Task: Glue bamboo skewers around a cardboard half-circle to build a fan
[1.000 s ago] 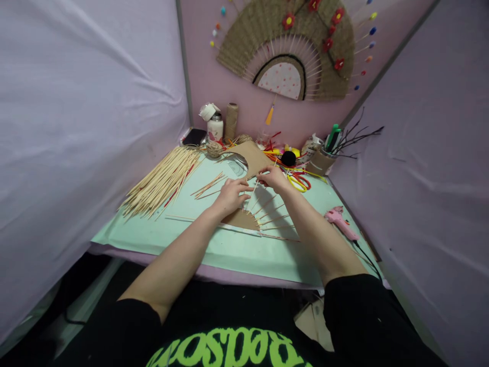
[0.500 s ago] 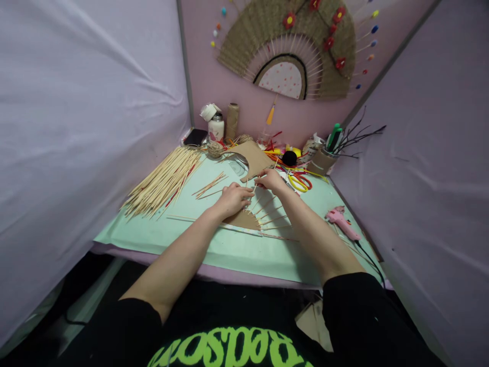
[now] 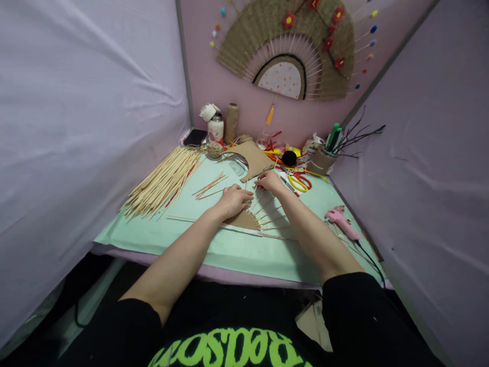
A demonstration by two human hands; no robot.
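A brown cardboard half-disc lies on the table with its straight, pale-trimmed edge towards me. Several thin wooden sticks fan out from its curved edge. My left hand rests over the upper left of the half-disc, its fingers closed around the lower part of a stick and partly hiding it. Just beyond, my right hand pinches the same stick farther up between thumb and fingertips. A small group of loose sticks lies left of my hands.
A large pile of sticks covers the table's left side. Behind my hands lie a cut cardboard sheet and yellow-handled scissors. A pink glue gun with a black cable lies at right. A decorated fan hangs on the back wall.
My right hand has shifted very slightly, with its fingers still pinching the stick. The left hand and the half-disc stay in place.
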